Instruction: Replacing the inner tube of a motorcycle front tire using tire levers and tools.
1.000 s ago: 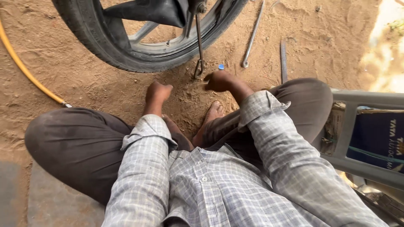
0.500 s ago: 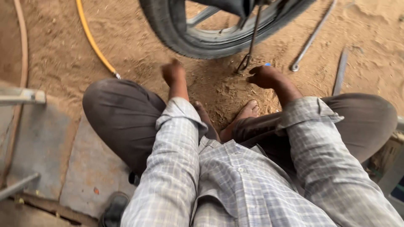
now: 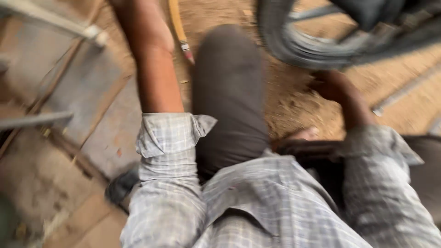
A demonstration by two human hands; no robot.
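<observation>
The view has swung hard to the left and blurred since half a second ago. The left arm, which rested with its hand on the sand just beside the knee, now stretches up and away past the yellow hose toward the upper left; the left hand itself is out of the picture, so I cannot tell how open it is or whether it holds anything.

The right hand stays low on the sandy ground, just under the tyre of the wheel. It is smeared by motion, and its fingers cannot be made out, so its grip cannot be told either. The thin rod that hung near it earlier is no longer distinguishable in the blur.

The tyre now sits at the upper right instead of top centre, and the grey slab and metal bars at the left fill far more of the view. A long metal tool lies on the sand to the right. By the look of it, the person is turning to reach for something off to the left.
</observation>
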